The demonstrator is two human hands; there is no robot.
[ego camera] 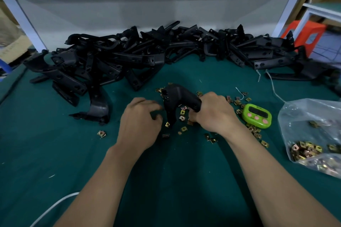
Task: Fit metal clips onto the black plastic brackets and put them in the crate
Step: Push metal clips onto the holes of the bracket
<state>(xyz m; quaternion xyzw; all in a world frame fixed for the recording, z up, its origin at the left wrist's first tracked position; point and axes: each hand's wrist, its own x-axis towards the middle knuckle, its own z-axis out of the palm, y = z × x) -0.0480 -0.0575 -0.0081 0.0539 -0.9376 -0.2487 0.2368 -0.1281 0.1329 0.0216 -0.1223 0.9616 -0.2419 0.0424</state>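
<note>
Single bracket held at bench centre, loose clips around it.
R hand (212, 114) clenched round one leg of arched matte-black bracket (174, 100); holes at its top end, other leg pointing down among brass-coloured clips (182, 113). L hand (140, 121) has fingers curled beside that leg; can't tell if holding anything. Dark green bench cover (55, 153); bracket pile (129, 57) along far edge; green timer (257, 115) & clip bag (313, 134) near right edge.

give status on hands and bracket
Right hand grips black bracket, upright on green mat. Left hand curled at its lower leg, clip in fingers unclear. Loose metal clips scattered around it.
</note>
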